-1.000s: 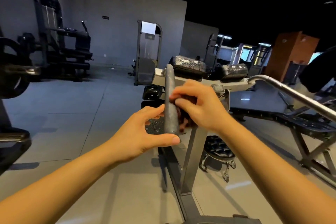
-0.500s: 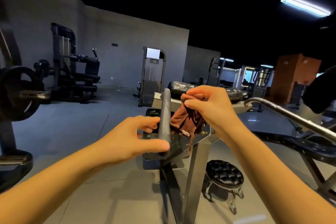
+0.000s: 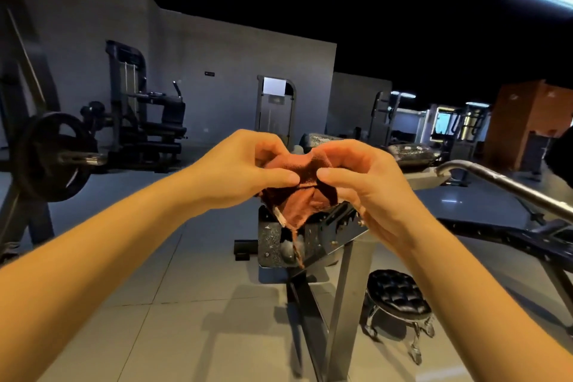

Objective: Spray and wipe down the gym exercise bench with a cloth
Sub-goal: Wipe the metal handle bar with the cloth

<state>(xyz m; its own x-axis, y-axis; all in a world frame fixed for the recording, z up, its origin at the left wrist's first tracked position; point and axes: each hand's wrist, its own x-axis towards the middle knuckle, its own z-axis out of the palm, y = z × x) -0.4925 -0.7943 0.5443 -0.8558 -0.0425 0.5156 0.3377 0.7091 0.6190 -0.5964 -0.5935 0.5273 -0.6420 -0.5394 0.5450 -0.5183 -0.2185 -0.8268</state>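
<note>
The left hand [image 3: 235,170] and right hand [image 3: 372,186] each pinch the rust-red cloth [image 3: 297,205] between thumb and fingers, thumbs almost meeting — the bench frame [image 3: 328,236] sits straight below it, equally near both hands.

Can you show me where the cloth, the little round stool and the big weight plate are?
cloth [image 3: 302,201]: head view, on its hanging lower fold.
round stool [image 3: 398,290]: head view, on the tufted black seat.
weight plate [image 3: 40,170]: head view, on the plate's dark face.
</note>
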